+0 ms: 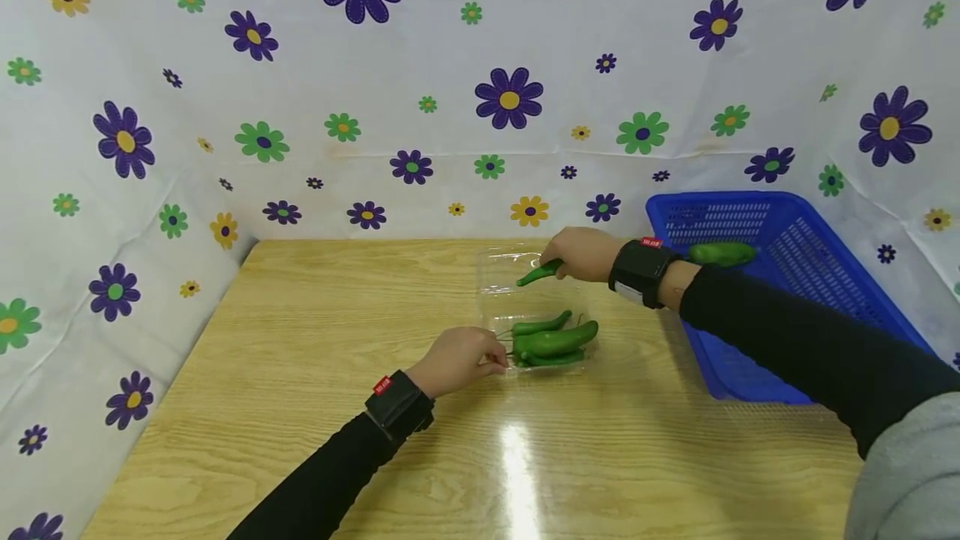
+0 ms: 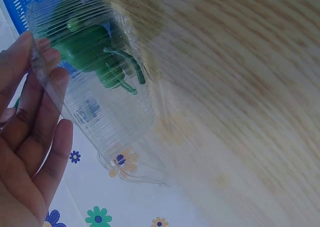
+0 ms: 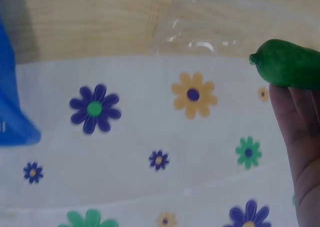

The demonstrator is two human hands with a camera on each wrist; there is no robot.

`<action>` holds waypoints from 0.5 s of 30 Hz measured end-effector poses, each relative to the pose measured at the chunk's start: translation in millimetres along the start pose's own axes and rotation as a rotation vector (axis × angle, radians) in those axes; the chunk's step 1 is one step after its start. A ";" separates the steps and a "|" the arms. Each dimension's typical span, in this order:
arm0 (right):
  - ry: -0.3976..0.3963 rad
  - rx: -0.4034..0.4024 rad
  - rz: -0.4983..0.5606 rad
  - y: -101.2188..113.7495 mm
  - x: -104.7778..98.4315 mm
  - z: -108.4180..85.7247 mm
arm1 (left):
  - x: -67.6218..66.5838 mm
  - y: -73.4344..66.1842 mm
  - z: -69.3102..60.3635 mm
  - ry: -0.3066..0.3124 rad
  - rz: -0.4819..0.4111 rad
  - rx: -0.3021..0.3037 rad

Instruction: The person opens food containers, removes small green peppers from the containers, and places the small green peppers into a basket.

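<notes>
My left hand (image 1: 459, 359) pinches the near left rim of a clear plastic clamshell box (image 2: 107, 114), whose lid (image 1: 497, 283) lies folded open toward the back. Inside the box's near half lie several green peppers (image 1: 555, 343), their stems toward my left hand. Above the lid, my right hand (image 1: 588, 254) holds another green pepper (image 1: 537, 273). In the right wrist view this pepper (image 3: 290, 64) lies across the fingers, one rounded end showing; its other end is cut off by the frame.
A blue plastic basket (image 1: 840, 252) with perforated walls stands to the right, under my right forearm. One green pepper (image 1: 722, 254) shows in its far left part; the sleeve hides some of the inside. A flower-printed cloth (image 1: 450, 65) hangs behind the wooden table (image 1: 337, 298).
</notes>
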State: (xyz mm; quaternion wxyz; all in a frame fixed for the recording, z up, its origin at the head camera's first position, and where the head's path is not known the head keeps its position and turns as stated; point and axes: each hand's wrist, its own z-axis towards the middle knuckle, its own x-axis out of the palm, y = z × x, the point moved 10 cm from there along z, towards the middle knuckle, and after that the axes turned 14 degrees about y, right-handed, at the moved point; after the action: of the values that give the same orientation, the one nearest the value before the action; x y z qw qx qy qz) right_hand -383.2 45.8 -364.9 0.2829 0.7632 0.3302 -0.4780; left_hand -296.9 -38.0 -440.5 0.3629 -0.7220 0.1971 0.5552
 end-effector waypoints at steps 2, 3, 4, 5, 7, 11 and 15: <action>-0.020 0.024 0.010 -8.0 -9.8 -10.0 | -0.2 -0.1 0.1 -0.005 0.001 0.002; -0.029 0.035 0.006 -12.3 -13.9 -14.9 | -0.6 -0.4 0.1 -0.008 0.002 0.003; -0.031 0.048 0.003 -16.7 -18.0 -19.6 | -0.9 -0.4 0.0 -0.008 0.001 0.003; -0.032 0.063 0.004 -20.5 -22.6 -25.2 | -1.2 -0.5 -0.1 -0.008 0.001 0.002; -0.045 0.092 0.001 -30.8 -29.8 -35.1 | -2.1 -1.0 -0.2 -0.007 -0.003 0.003; -0.077 0.155 0.023 -50.2 -41.8 -57.9 | -2.2 -0.7 0.0 0.000 -0.005 -0.002; -0.123 0.210 0.063 -68.9 -49.3 -80.2 | -1.3 0.1 0.2 0.004 -0.004 -0.002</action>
State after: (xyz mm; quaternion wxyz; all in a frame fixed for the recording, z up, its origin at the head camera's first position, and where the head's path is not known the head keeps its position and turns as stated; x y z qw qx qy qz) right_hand -409.0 137.1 -297.0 0.2360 0.7678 0.2360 -0.5469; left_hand -297.6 -38.0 -439.3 0.3629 -0.7239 0.1960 0.5531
